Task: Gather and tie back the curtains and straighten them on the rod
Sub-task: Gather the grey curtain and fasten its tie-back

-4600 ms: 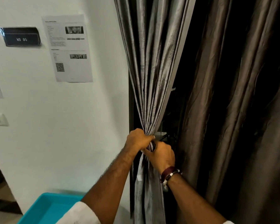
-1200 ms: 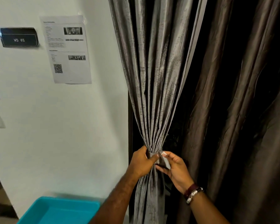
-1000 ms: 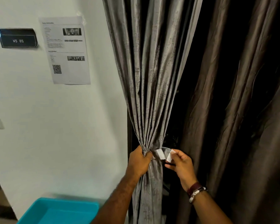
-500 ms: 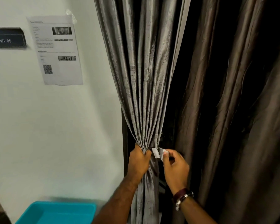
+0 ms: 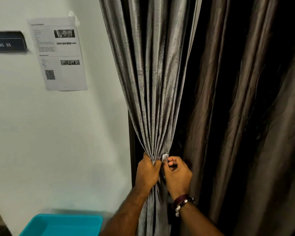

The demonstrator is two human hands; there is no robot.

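Since half a second ago, right hand has closed in on the white-tabbed fabric tie-back strap, fingers now pinching its end against the bundle. Left hand stays clenched round the gathered grey-silver textured curtain panel, at 6 o'clock of centre. Step: fastening the tie-back. Next likely needs pressing the tabs together, then evening pleats. Curtain hangs in tight pleats, cinched at the grip, dark brown satin drape at 3 o'clock.

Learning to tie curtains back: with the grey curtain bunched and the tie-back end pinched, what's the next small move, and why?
Probably press the tie-back's white tab closed against the bundle: the left hand grips the gathered grey curtain, and the right hand pinches that tab right beside it.
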